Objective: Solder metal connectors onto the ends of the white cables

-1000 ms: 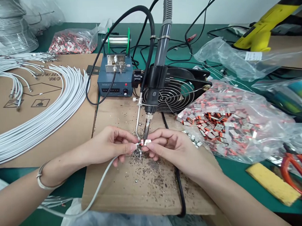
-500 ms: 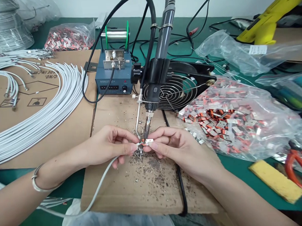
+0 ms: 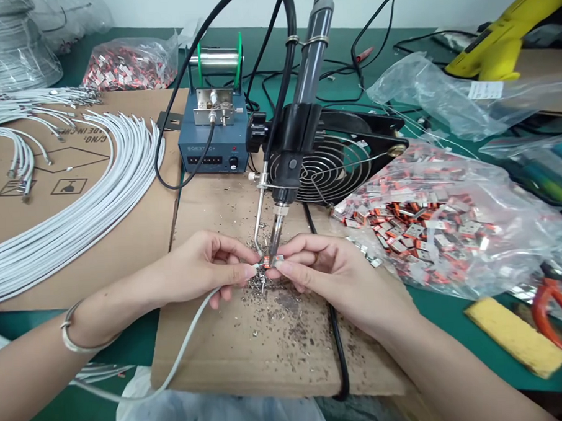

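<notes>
Pinched in my left hand (image 3: 223, 269) is the end of a white cable (image 3: 187, 345), which curves down and away to the lower left. My right hand (image 3: 318, 268) grips a small USB connector (image 3: 277, 259) with a metal shell and an orange insert. The cable end and the connector meet under the tip of a mounted soldering iron (image 3: 276, 232). A thin metal solder guide tube (image 3: 259, 217) comes down just left of the tip. Whether the wires touch the connector's contacts is too small to tell.
Behind stands a blue solder feeder (image 3: 213, 139) with a solder reel, beside a black fan (image 3: 339, 164). White cables (image 3: 117, 205) lie left on cardboard. At right are a bag of connectors (image 3: 426, 229), a yellow sponge (image 3: 514, 337) and orange-handled scissors (image 3: 553, 310). Solder scraps (image 3: 286, 322) litter the cardboard.
The connector has turned slightly in my right fingers, its bright face now less visible under the iron tip. Both hands stay in nearly the same place; the view has shifted a little.
</notes>
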`<state>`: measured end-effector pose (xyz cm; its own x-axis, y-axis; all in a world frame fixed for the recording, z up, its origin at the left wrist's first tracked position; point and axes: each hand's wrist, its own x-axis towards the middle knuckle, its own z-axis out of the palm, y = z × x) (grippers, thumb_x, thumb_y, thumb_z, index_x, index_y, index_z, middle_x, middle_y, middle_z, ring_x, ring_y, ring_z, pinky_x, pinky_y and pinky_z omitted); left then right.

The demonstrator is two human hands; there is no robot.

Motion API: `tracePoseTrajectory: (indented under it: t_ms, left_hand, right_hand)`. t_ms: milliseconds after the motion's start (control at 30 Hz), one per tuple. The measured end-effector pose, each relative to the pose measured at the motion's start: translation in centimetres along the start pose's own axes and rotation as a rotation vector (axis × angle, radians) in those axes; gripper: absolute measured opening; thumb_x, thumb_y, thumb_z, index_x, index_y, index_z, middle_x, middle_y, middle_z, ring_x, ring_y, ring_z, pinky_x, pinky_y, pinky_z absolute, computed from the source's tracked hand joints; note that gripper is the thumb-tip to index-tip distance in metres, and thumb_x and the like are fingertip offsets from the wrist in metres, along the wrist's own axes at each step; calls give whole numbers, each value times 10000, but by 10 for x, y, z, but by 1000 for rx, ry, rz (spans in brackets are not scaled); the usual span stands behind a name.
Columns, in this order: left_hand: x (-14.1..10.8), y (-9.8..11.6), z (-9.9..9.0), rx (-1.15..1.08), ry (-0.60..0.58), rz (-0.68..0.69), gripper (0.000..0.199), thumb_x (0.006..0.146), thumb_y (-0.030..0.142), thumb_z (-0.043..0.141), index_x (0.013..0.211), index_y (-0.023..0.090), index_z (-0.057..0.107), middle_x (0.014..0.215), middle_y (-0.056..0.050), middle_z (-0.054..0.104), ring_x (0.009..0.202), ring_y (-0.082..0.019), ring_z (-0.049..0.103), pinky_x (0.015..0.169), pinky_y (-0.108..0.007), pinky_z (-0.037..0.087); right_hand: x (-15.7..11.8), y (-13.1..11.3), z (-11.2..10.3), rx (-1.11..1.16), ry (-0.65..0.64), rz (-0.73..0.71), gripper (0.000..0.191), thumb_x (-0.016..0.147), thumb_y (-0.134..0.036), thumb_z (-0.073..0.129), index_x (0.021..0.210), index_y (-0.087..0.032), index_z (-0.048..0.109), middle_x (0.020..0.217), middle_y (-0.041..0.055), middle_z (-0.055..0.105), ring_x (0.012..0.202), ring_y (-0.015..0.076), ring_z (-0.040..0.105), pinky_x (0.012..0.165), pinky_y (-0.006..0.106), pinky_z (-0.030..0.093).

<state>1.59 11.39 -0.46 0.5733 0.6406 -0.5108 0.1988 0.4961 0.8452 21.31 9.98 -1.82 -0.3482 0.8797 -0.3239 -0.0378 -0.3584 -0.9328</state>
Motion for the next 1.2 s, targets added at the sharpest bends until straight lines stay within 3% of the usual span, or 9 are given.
tracePoseTrajectory:
  t_ms: [433,700,900,1200]
  left_hand:
    - [-1,6,2,76,25,-24,160,764,236,607,840,95,594,555,50,501,396,-34,468,348,-123,401]
    - [-3,6,4,20,15,-18,160,753,247,624,827,110,587,553,57,492,389,-30,463,333,-117,383]
    - [-2,7,3,-11,10,-25,133,749,228,628,814,120,587,530,67,487,383,-30,458,326,-114,386]
    - [1,6,4,40,41,-40,110,759,204,608,800,109,571,520,66,495,366,-34,461,325,-123,390]
  right_hand:
    - [0,0,2,-17,-11,-35,152,664,-268,733,745,-183,636,666,20,680,626,128,645,502,194,465]
    - [-1,-1,-2,-14,-62,-26,180,692,-318,730,777,-184,645,688,39,691,635,139,650,546,214,487]
    - [-3,0,-4,37,-87,-19,146,701,-292,733,778,-194,659,697,26,697,668,130,661,617,202,510]
    - [-1,1,-1,44,-65,-38,109,685,-231,742,753,-194,666,681,12,699,657,101,665,603,145,506]
